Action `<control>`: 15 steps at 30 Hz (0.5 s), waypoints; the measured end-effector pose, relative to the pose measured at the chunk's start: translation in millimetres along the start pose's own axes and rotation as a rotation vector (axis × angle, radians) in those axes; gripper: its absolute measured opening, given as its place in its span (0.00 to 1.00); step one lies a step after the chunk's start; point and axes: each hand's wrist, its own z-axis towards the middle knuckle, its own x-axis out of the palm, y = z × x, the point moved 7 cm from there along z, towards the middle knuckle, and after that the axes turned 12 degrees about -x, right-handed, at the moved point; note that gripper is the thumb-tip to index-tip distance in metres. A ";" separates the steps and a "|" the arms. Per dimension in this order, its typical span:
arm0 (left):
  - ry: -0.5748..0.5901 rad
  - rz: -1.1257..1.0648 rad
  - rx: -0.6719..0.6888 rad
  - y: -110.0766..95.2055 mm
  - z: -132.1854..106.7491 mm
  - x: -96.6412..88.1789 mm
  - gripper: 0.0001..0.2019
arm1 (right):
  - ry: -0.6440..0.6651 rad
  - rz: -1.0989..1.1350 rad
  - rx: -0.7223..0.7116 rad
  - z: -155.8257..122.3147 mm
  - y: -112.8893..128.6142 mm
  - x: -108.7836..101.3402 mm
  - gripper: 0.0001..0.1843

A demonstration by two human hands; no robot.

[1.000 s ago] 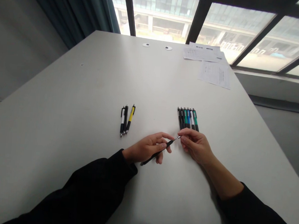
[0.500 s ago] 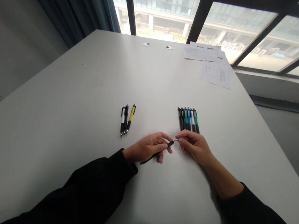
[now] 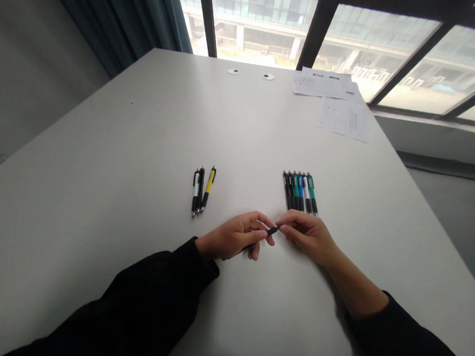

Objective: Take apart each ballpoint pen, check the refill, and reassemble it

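My left hand point(image 3: 233, 236) is closed round the barrel of a black pen point(image 3: 269, 232) held just above the white table point(image 3: 142, 139). My right hand point(image 3: 307, 233) pinches the pen's tip end, and the fingertips of both hands almost touch. Just beyond my right hand lies a row of several pens point(image 3: 300, 191) with black, green, blue and white barrels. To the left lies a smaller group of three pens point(image 3: 201, 190), one of them yellow.
Printed paper sheets point(image 3: 339, 112) lie at the table's far right corner, by the windows. Two round cable caps point(image 3: 250, 74) sit near the far edge. A dark curtain point(image 3: 118, 18) hangs at the back left.
My right hand has slid left along the pen's tip toward my left hand. The small silver tip that showed between the hands is now covered by my fingers.
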 end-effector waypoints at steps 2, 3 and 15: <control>0.005 0.005 -0.002 0.4 -0.1 0.2 0.14 | 0.016 -0.034 -0.008 0.5 0.8 1.1 0.12; 0.006 0.010 -0.004 0.6 -0.2 0.3 0.14 | 0.023 -0.060 -0.018 0.8 1.7 1.4 0.12; 0.021 0.084 0.018 -0.7 -4.3 4.8 0.13 | 0.154 -0.458 -0.197 4.9 13.9 17.1 0.28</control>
